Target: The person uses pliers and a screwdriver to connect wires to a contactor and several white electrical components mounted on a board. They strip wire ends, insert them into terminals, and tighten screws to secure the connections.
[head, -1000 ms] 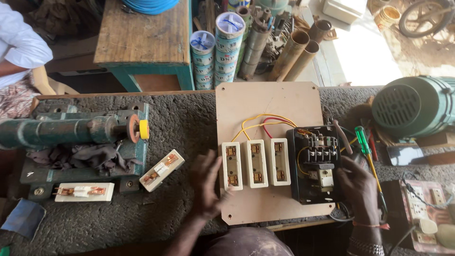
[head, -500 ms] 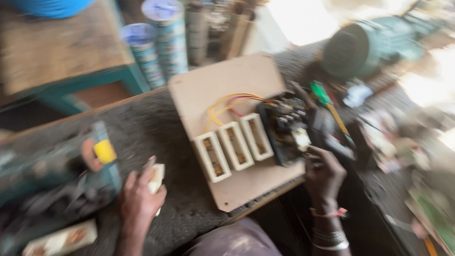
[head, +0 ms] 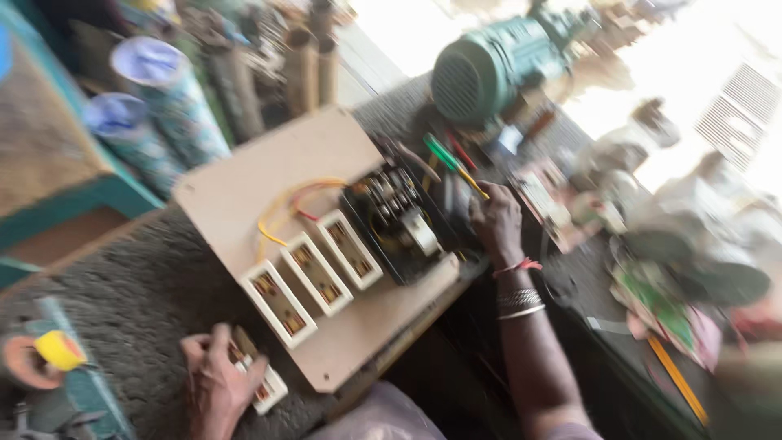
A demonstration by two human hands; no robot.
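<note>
Your left hand [head: 213, 383] has its fingers clamped on a white fuse holder [head: 262, 383]; your right hand [head: 497, 222] rests by the black switch box [head: 399, 224], grip unclear.

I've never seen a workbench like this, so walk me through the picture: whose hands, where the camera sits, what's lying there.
The camera sits on a person's head and looks down, so both hands are their own. The picture is blurred by motion. On the dark, rough bench lies a pale wooden board carrying three white fuse-like blocks, yellow and red wires and a black switch unit. The left hand grips another white block beside the board. The right hand rests at the switch unit, near a green-handled screwdriver. A green motor stands behind.
</note>
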